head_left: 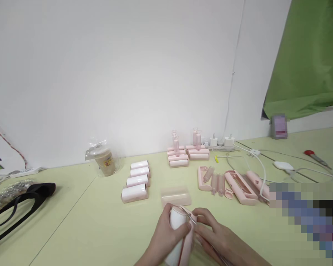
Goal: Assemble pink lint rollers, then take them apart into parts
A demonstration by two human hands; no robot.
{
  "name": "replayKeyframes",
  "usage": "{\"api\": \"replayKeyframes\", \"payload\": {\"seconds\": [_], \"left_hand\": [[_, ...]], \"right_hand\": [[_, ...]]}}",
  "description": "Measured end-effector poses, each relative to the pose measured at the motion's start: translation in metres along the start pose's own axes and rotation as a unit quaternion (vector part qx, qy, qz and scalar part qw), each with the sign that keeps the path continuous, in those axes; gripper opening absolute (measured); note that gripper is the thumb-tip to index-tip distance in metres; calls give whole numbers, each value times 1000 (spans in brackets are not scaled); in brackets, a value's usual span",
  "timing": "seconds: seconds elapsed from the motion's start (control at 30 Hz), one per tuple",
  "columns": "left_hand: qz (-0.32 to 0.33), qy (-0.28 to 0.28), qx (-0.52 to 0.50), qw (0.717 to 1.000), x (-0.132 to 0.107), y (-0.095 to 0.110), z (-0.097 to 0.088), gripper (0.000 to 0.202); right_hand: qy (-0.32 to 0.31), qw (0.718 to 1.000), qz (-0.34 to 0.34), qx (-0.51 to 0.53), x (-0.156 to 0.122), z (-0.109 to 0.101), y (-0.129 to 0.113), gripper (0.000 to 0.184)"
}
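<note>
My left hand (164, 236) is wrapped around a lint roller (177, 218), a white roll in a pale pink holder, tilted near the table's front edge. In my right hand (216, 234) is a thin metal tool, seemingly tweezers (192, 218), pinched between the fingers. Its tip lies against the roller's upper end, by the pink part. Just beyond my hands rests a translucent pink cover (176, 196). The lower end of the roller runs out of view.
White lint rolls (134, 193) stand in a column to the left. Finished-looking pink rollers (179, 161) sit by the wall. Loose pink housings (241, 187) and clear handles (218, 184) lie right. Further around are a bagged cup (107, 162), cables (262, 166), a red-handled tool (316, 157) and black straps (30, 203).
</note>
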State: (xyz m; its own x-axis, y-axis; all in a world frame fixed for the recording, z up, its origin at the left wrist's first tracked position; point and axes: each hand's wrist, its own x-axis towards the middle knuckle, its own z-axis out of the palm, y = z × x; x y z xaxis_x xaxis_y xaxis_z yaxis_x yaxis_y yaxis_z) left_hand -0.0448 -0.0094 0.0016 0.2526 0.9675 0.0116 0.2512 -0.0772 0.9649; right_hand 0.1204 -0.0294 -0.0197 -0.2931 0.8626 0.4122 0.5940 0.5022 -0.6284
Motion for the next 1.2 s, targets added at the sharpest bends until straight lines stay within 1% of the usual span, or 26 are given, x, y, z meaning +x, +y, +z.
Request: {"api": "replayKeyframes", "payload": {"seconds": [0.1,0.17,0.3,0.4,0.47,0.53,0.63,0.8,0.9,1.0,1.2], "left_hand": [[-5,37,44,998,6,3,7,21],[2,55,89,995,10,7,6,22],[12,81,173,982,18,17,-10,29],[28,81,218,972,24,23,-24,29],[43,83,243,966,27,26,-29,27],[55,84,261,960,28,26,-31,23],[54,85,277,956,26,24,-30,20],[50,89,307,946,24,18,-31,19],[56,95,319,941,24,17,-32,19],[60,93,316,942,23,18,-31,19],[65,88,312,944,20,16,-29,18]], "right_hand": [[-39,999,-16,-2,-3,-6,1,18],[-56,998,-28,-6,-2,-12,1,18],[-91,995,-47,13,7,-30,-3,22],[-75,994,-51,55,20,-40,-13,23],[-53,994,-63,77,30,-43,-20,20],[-45,991,-83,91,37,-41,-26,19],[-53,989,-95,102,42,-36,-29,19],[-62,986,-108,109,39,-27,-26,19],[-71,987,-95,112,37,-25,-25,19],[-72,987,-89,114,35,-23,-23,19],[-72,986,-107,109,32,-22,-21,19]]}}
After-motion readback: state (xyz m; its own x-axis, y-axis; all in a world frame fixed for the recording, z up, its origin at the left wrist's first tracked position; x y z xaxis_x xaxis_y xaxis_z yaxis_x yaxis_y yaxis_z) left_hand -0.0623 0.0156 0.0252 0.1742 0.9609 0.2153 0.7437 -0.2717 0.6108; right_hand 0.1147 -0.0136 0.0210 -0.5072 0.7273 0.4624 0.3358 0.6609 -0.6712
